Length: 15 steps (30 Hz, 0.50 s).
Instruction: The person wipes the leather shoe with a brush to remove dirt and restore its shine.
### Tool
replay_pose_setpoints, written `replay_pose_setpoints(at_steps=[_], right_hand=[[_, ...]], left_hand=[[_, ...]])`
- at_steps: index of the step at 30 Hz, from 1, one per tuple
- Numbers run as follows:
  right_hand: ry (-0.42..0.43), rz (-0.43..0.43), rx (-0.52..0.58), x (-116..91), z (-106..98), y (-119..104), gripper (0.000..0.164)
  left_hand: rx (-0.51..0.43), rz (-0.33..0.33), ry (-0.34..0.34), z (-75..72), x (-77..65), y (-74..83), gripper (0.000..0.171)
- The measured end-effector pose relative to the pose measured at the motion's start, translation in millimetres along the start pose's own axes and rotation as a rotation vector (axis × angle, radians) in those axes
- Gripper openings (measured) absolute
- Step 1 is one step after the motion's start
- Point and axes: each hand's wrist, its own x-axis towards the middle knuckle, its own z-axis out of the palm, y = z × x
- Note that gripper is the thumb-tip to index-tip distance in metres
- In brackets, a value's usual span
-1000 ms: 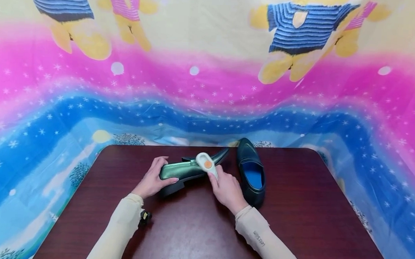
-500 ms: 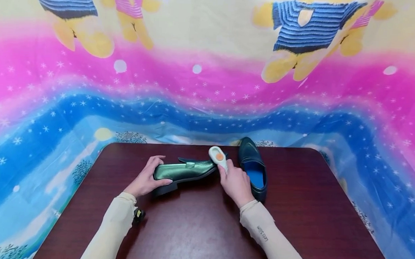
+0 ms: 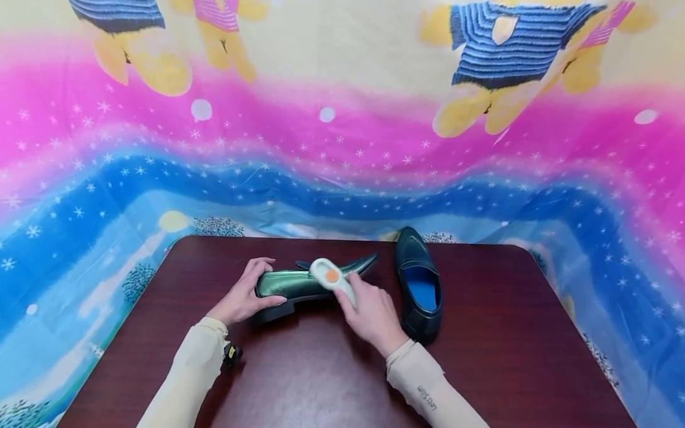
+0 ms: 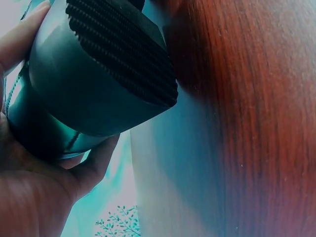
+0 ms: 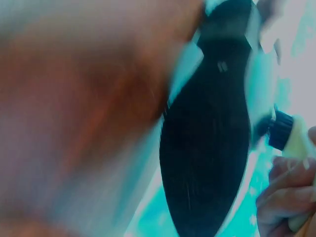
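Note:
In the head view my left hand (image 3: 242, 297) grips the heel end of a shiny green loafer (image 3: 280, 283). The shoe lies tipped on its side, toe pointing right. Its ridged black heel (image 4: 123, 54) fills the upper part of the left wrist view, with fingers around the back. My right hand (image 3: 373, 313) holds a small brush (image 3: 322, 271) with a pale handle and an orange spot. Dark bristles (image 5: 280, 131) face the shoe's upper in the right wrist view, where the black sole (image 5: 207, 123) also shows. The brush overlaps the loafer's strap area.
A matching loafer (image 3: 417, 264) with a blue insole stands upright just right of my right hand. Both shoes are on a dark red-brown table (image 3: 513, 346). A patterned curtain (image 3: 321, 175) hangs behind the far edge.
The brush in my right hand moved right to the toe, then back left to the loafer's middle. My left hand keeps its grip on the heel, and the shoe shifted slightly left.

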Motion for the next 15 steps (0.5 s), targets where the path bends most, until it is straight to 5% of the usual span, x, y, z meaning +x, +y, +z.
replay_pose_setpoints(at_steps=[5,10,15], right_hand=[[0.078,-0.084,-0.085,-2,6,2,0.024],[0.196,0.032,-0.218,0,-8,26,0.027],[0.175,0.155,-0.27,4,-22,38,0.033]], left_hand=[[-0.003,-0.009,-0.011,-1.4,-0.9,1.5,0.054],[0.011,0.001,-0.018,-0.6,-1.4,3.8,0.053],[0.045,0.006,-0.035,0.0,-3.5,5.4,0.052]])
